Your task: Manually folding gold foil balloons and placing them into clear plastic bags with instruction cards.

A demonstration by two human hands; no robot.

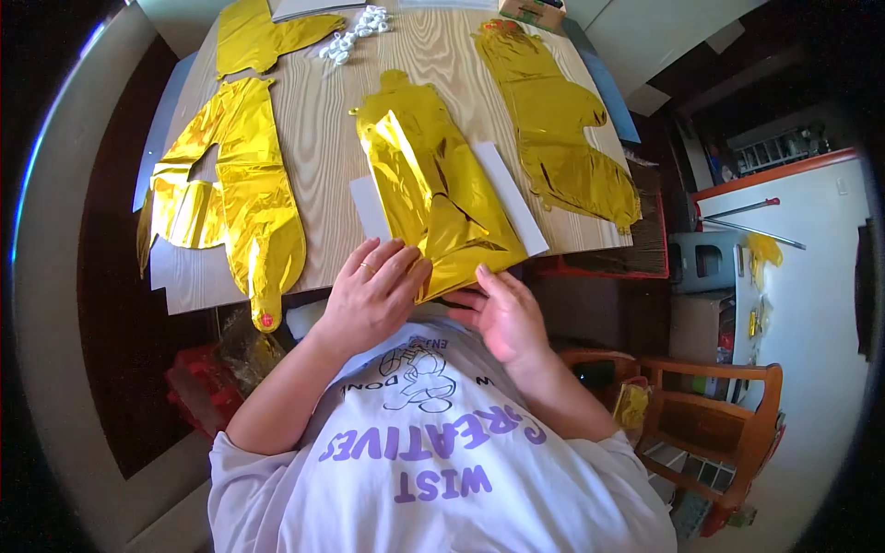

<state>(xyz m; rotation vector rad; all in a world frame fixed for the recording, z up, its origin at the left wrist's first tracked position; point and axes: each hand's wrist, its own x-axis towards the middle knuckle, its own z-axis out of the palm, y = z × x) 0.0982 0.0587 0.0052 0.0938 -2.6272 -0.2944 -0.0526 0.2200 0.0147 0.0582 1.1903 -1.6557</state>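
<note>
A flat gold foil balloon (438, 175) lies in front of me on a white sheet of card (510, 198), with its near end folded over. At the left corner of that fold, my left hand (373, 290) has its fingers pressed together and bent over the foil, its thumb hidden. My right hand (509, 318) pinches the near edge at the right, thumb on top and fingers below. Another flat gold foil balloon (253, 166) is spread out at the left, its near tip hanging past the table edge. A third foil balloon (558, 115) lies at the right.
More gold foil (244, 37) and a heap of small white plastic pieces (355, 35) lie on the wooden table (318, 120)'s far side. A cardboard box (533, 13) stands at the far right. Beside me are a wooden chair (710, 371) and a grey stool (702, 263).
</note>
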